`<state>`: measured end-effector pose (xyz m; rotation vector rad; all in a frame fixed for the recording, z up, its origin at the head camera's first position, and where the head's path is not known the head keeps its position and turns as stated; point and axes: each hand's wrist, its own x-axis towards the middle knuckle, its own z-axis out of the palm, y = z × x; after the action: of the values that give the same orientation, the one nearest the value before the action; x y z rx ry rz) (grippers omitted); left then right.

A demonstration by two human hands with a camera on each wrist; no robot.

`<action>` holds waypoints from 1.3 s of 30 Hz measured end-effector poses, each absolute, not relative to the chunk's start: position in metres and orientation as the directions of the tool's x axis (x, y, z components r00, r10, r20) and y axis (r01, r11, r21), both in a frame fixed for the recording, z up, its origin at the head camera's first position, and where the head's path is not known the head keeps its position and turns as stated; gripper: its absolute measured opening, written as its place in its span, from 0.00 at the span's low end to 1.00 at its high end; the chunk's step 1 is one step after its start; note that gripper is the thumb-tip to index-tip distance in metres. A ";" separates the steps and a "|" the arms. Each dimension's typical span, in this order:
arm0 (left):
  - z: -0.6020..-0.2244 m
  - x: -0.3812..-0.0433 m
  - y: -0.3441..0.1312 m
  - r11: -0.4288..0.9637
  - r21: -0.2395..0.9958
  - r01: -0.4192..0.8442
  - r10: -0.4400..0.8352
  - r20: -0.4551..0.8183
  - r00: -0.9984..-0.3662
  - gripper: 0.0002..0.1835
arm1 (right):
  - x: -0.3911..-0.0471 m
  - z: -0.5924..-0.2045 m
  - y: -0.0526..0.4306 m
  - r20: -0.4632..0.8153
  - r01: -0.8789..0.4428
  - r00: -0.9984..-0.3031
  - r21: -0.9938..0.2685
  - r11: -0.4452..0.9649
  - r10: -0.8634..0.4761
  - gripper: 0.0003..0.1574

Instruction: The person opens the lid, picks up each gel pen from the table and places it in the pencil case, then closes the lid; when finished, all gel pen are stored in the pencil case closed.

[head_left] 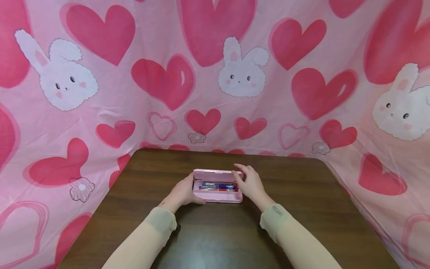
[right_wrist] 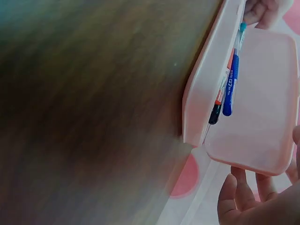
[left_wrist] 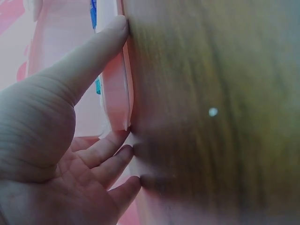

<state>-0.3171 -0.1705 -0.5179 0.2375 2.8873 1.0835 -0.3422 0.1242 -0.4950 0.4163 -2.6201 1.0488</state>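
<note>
A pink pencil case (head_left: 218, 197) lies on the table with its lid (head_left: 215, 175) raised at the back. Inside are several pens, among them a blue pen (right_wrist: 231, 86) and one with a teal end (right_wrist: 242, 28). At the case's left end, my left hand (head_left: 183, 191) grips it: the thumb (left_wrist: 110, 35) lies along the front wall and the other fingers reach round the end. My right hand (head_left: 251, 184) holds the lid's right end, with the thumb at its edge and fingers behind it. Part of the pens is hidden by the case wall in both wrist views.
The dark wooden table (head_left: 215, 235) extends around the case on all sides. Pink cloth (head_left: 208, 101) printed with hearts and rabbits hangs behind the table and along both sides.
</note>
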 end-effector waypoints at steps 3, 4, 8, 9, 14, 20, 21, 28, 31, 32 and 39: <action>-0.518 -0.317 -0.172 0.750 0.649 0.130 0.158 0.015 -0.987 0.64 | -0.337 -0.496 0.127 0.373 -0.392 -0.908 -0.591 0.705 -0.192 0.29; -0.517 -0.317 -0.173 0.752 0.646 0.129 0.157 0.014 -0.987 0.64 | -0.335 -0.496 0.128 0.374 -0.400 -0.905 -0.583 0.708 -0.203 0.29; -0.518 -0.317 -0.174 0.769 0.627 0.129 0.155 0.013 -0.988 0.65 | -0.328 -0.498 0.130 0.380 -0.431 -0.892 -0.545 0.719 -0.246 0.27; -0.518 -0.317 -0.174 0.770 0.625 0.132 0.156 0.016 -0.988 0.65 | -0.326 -0.499 0.131 0.384 -0.440 -0.887 -0.535 0.721 -0.256 0.27; -0.517 -0.315 -0.176 0.771 0.620 0.141 0.166 0.019 -0.986 0.65 | -0.318 -0.500 0.134 0.376 -0.476 -0.871 -0.494 0.728 -0.315 0.24; -0.516 -0.314 -0.179 0.768 0.618 0.165 0.187 0.029 -0.982 0.60 | -0.308 -0.504 0.136 0.370 -0.548 -0.828 -0.380 0.745 -0.420 0.23; -0.517 -0.314 -0.180 0.770 0.616 0.166 0.188 0.030 -0.982 0.60 | -0.307 -0.504 0.136 0.377 -0.566 -0.815 -0.355 0.744 -0.440 0.22; -0.519 -0.314 -0.180 0.774 0.607 0.178 0.197 0.036 -0.980 0.58 | -0.299 -0.504 0.134 0.333 -0.599 -0.791 -0.256 0.759 -0.512 0.21; -0.519 -0.314 -0.179 0.779 0.599 0.184 0.201 0.040 -0.979 0.57 | -0.297 -0.506 0.134 0.319 -0.597 -0.793 -0.241 0.765 -0.519 0.20; -0.519 -0.314 -0.179 0.781 0.596 0.185 0.201 0.041 -0.979 0.57 | -0.297 -0.506 0.134 0.314 -0.595 -0.795 -0.240 0.767 -0.519 0.20; -0.519 -0.313 -0.177 0.794 0.568 0.219 0.239 0.041 -0.970 0.58 | -0.297 -0.511 0.134 0.310 -0.591 -0.796 -0.218 0.776 -0.519 0.19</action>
<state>-0.3133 -0.1771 -0.5188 0.3757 2.9442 0.9254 -0.2965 0.1340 -0.5107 0.8692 -2.7374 0.4506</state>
